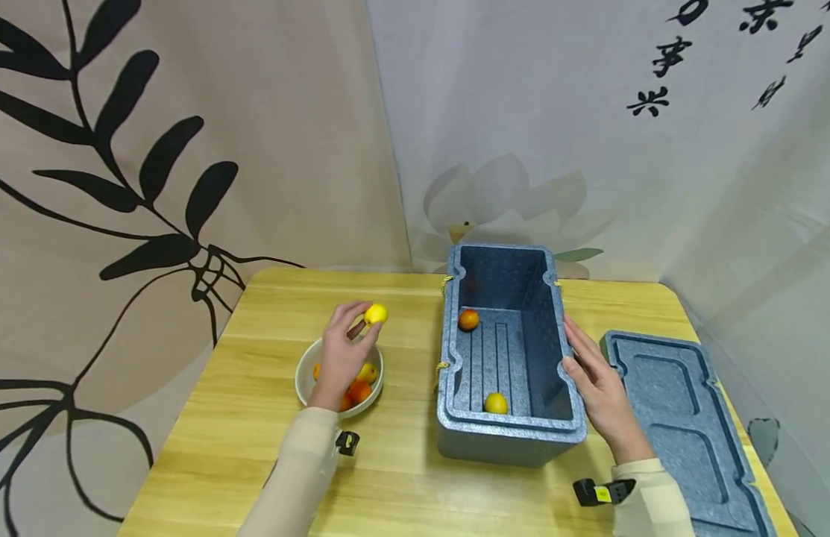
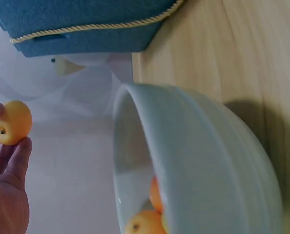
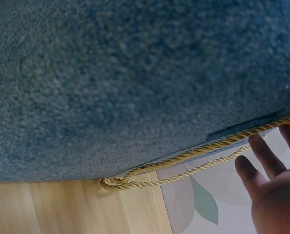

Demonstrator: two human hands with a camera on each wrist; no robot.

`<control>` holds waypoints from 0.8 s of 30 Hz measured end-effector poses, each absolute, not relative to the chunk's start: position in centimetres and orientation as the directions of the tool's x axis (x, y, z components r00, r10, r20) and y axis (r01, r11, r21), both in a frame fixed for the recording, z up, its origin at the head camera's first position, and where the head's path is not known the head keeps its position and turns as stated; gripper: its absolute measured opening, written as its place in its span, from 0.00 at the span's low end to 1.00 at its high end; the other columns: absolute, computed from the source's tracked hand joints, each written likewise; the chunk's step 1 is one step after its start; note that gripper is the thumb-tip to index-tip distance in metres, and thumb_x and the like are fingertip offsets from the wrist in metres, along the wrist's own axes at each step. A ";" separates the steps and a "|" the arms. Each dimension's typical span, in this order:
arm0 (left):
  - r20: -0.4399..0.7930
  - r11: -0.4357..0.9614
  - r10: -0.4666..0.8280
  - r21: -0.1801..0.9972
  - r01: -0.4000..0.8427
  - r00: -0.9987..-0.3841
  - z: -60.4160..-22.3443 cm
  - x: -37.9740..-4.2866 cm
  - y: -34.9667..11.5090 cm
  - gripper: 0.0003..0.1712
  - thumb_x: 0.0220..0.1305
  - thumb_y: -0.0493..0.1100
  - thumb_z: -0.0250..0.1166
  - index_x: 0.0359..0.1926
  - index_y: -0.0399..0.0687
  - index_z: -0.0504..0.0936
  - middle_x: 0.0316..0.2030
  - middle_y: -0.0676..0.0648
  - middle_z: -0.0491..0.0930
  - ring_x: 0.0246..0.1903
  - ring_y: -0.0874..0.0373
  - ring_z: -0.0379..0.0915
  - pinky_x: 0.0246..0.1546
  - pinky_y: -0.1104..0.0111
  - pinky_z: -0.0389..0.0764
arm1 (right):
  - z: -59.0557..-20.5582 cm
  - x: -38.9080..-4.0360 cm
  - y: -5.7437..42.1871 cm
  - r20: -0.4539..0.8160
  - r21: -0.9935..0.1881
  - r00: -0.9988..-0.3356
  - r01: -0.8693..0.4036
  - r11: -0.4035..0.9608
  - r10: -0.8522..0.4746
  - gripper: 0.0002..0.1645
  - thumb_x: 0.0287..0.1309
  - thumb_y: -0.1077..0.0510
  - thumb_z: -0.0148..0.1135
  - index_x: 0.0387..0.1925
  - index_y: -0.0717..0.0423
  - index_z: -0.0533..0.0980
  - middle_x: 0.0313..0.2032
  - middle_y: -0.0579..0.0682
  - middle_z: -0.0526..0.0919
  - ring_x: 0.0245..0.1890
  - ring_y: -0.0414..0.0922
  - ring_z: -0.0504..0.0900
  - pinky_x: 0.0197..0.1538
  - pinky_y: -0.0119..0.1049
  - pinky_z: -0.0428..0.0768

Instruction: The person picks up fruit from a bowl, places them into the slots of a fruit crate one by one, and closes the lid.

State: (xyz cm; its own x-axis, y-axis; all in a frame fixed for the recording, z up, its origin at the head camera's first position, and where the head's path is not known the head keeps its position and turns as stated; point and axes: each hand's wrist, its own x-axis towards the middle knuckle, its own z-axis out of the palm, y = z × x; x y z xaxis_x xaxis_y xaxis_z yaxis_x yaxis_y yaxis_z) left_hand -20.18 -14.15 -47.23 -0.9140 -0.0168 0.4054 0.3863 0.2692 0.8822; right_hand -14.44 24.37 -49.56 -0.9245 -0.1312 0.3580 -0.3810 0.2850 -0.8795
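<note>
Holding yellow fruit (image 1: 376,315): left hand (image 1: 341,352) | bowl (image 2: 208,156): fruits (image 1: 361,391) | box (image 1: 488,443): two fruits (image 1: 468,320)

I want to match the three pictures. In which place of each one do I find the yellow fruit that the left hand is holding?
Head: just left of centre, below mid-height, the yellow fruit is pinched by the left hand.
Left wrist: at the left edge, about mid-height, looking more orange there.
Right wrist: not in it.
Shared landmark: the blue box, right of centre in head, top left in left wrist, filling the upper part in right wrist.
</note>
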 end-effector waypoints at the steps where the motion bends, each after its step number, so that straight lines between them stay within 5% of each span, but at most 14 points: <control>1: 0.414 0.262 -0.014 0.880 0.396 -0.910 -47.1 -20.4 -14.0 0.20 0.60 0.24 0.66 0.54 0.21 0.76 0.53 0.27 0.70 0.54 0.38 0.70 0.55 0.51 0.76 | -49.5 -14.5 24.4 0.363 -0.878 -0.923 -0.385 0.285 -0.130 0.33 0.71 0.70 0.49 0.74 0.52 0.60 0.74 0.53 0.56 0.72 0.42 0.53 0.64 0.21 0.62; 24: 0.510 0.210 0.088 0.830 0.516 -0.856 -43.0 -22.2 -9.5 0.19 0.60 0.24 0.66 0.53 0.22 0.77 0.52 0.28 0.73 0.53 0.39 0.73 0.54 0.52 0.77 | -49.8 -14.4 24.4 0.376 -0.876 -0.918 -0.397 0.274 -0.130 0.33 0.69 0.73 0.49 0.73 0.56 0.60 0.74 0.56 0.55 0.72 0.41 0.53 0.64 0.21 0.62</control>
State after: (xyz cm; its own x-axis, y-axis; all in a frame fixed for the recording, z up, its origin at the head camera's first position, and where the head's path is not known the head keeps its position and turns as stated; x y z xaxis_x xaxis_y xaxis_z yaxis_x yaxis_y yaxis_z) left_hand -22.21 -9.55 -43.05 -0.8557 0.0881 0.5099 0.5164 0.2103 0.8302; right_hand -14.43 24.39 -49.79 -0.9176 -0.1304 0.3755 -0.3974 0.2743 -0.8757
